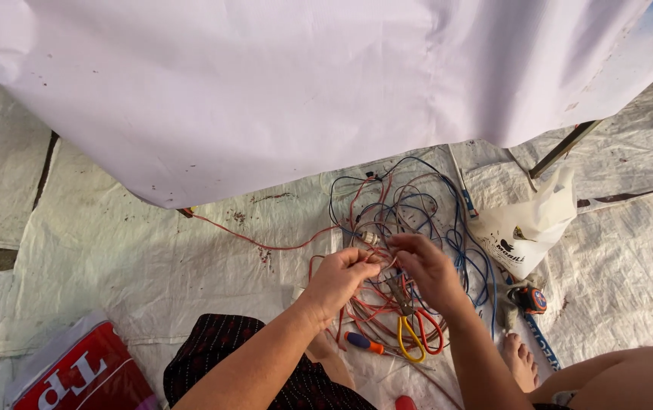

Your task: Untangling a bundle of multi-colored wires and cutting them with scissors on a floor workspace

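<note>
**Wires being worked between two hands over a tangled heap**

Head view: a thin wire end (382,254) is being pinched between both hands, just above a loose tangle of wires (410,228) in red, blue and black. The left hand (339,277) is being held curled, its fingertips closed on the wire from the left; the right hand (427,266) is being held likewise, fingers bent and closed on the same wire from the right. The hands are nearly touching, and the wire's short stretch is running left to right between them, equally near to both. The tangle is lying on a pale woven sheet (114,250) spread on the floor, straight ahead of the hands and partly under them. One long red wire (258,241) is trailing leftward under a white cloth (304,83). Below the hands, pliers (410,326) with yellow and red grips and a screwdriver (364,343) with a blue-orange handle are lying. A white bag (524,228), soft and crumpled, is standing to the right.
</note>
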